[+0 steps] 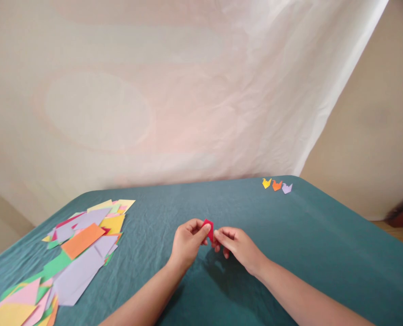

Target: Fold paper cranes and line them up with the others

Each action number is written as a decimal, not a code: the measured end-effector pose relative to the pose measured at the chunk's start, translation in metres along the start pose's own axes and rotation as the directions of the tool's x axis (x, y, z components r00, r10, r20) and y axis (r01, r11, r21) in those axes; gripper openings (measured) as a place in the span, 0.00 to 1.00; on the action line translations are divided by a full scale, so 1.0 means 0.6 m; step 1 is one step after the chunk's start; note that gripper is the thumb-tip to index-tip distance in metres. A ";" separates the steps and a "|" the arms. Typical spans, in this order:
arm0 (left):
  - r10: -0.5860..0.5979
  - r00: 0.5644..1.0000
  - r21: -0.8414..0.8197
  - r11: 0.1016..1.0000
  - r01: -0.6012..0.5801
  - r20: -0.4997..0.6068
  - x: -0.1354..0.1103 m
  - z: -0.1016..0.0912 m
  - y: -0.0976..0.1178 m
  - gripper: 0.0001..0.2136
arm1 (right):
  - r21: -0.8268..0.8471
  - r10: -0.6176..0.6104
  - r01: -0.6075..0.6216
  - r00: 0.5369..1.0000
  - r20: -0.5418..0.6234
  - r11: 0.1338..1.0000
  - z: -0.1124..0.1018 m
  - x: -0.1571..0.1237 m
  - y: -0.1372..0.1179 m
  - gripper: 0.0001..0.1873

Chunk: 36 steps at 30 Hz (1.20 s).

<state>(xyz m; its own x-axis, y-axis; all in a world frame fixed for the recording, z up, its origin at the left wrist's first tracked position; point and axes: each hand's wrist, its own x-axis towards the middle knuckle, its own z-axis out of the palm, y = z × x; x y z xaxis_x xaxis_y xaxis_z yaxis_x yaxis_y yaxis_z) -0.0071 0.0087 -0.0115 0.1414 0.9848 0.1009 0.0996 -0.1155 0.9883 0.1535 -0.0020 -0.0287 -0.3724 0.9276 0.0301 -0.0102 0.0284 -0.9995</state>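
A small folded piece of red paper (211, 232) is held above the middle of the table. My left hand (187, 242) pinches it, with the thumb lying across its face. The thumb and fingertips of my right hand (242, 250) are pressed together at the paper's right edge. Parts of the paper are covered by the left thumb and fingers, so its full shape does not show.
Loose sheets of coloured paper (82, 267) lie in an overlapping heap on the left of the green-clothed table (167, 203). At the far right stand out three folded paper birds: yellow (267, 183), orange (277, 186) and lilac (287, 189). A pale sheet (194, 108) hangs behind.
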 end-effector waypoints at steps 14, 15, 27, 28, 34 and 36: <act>-0.011 0.998 -0.062 0.998 0.007 -0.061 0.016 -0.021 -0.012 0.13 | -0.050 0.031 -0.034 0.997 -0.067 0.998 0.009 -0.002 0.008 0.10; -0.012 0.998 -0.065 0.998 0.008 -0.055 0.016 -0.021 -0.013 0.13 | -0.034 0.030 -0.033 0.997 -0.078 0.999 0.009 -0.002 0.007 0.11; -0.100 0.989 -0.102 0.989 0.110 0.106 -0.002 0.011 -0.017 0.10 | -0.231 -0.076 0.060 0.995 -0.060 0.971 0.006 -0.003 0.008 0.17; -0.110 0.990 -0.092 0.989 0.117 0.083 -0.001 0.010 -0.017 0.10 | -0.225 -0.076 0.063 0.996 -0.047 0.972 0.006 -0.003 0.007 0.17; -0.122 0.991 -0.105 0.986 0.128 0.058 0.004 -0.001 -0.016 0.10 | -0.238 -0.070 0.064 0.997 -0.016 0.969 0.010 -0.005 0.009 0.15; -0.118 0.991 -0.091 0.988 0.124 0.065 0.005 -0.004 -0.015 0.10 | -0.252 -0.060 0.056 0.998 -0.010 0.966 0.012 -0.005 0.009 0.15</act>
<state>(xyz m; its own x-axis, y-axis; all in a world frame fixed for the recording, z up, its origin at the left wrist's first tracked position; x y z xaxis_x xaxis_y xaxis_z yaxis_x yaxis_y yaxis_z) -0.0101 0.0131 -0.0199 0.1925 0.9810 -0.0245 0.0265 0.0197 0.9995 0.1482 -0.0074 -0.0342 -0.3615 0.9280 0.0903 0.2035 0.1730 -0.9637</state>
